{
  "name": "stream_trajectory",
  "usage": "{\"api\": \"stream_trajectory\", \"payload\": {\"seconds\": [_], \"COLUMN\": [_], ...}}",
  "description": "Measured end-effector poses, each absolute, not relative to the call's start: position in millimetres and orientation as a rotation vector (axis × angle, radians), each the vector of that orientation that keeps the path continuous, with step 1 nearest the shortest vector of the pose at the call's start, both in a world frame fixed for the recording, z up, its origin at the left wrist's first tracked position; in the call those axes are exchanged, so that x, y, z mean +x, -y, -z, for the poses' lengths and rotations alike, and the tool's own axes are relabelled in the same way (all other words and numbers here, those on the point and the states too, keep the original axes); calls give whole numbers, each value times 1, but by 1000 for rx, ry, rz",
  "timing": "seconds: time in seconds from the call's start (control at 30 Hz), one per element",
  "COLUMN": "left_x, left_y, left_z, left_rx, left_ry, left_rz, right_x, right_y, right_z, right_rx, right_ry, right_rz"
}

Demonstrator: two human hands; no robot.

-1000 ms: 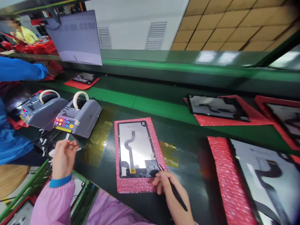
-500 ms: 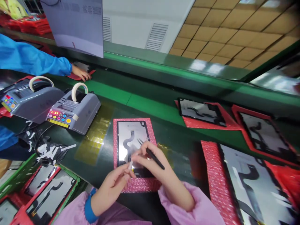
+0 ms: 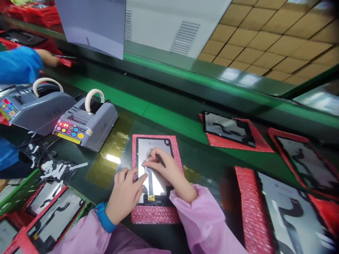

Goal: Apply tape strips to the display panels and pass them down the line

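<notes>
A tablet panel (image 3: 156, 148) lies back-up on a pink bubble-wrap mat (image 3: 155, 213) in front of me, with a dark flex cable running down its silver back. My left hand (image 3: 127, 192) rests on the panel's left edge, fingers spread flat on it. My right hand (image 3: 164, 169) lies over the middle of the panel. It is closed on thin black tweezers (image 3: 159, 158), and its fingertips press a small white strip of tape onto the panel.
Two grey tape dispensers (image 3: 86, 123) (image 3: 31, 107) stand at the left, with tape scraps (image 3: 59, 167) near them. More panels on red mats lie at the right (image 3: 229, 128) (image 3: 291, 211) and in a tray at lower left (image 3: 50, 220). Another person's blue sleeve (image 3: 18, 63) reaches in at far left.
My left hand came from the dispenser with a tape strip, met the right hand, and now lies flat on the panel. My right hand moved up the panel with the tweezers.
</notes>
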State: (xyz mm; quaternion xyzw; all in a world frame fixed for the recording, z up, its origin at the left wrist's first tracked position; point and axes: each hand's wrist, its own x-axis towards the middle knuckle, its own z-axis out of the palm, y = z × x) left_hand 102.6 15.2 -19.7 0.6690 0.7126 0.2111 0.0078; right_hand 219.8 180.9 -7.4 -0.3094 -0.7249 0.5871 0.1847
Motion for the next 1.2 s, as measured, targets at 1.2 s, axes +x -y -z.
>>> {"api": "stream_trajectory", "payload": {"seconds": [1.2], "left_x": [156], "left_y": [-292], "left_z": [8], "left_rx": [1023], "left_ry": [-1488], "left_rz": [-1534], "right_x": [375], "right_y": [-426], "right_z": [-76], "right_rx": [-1563], "right_ry": [2509], "right_rz": [62]}}
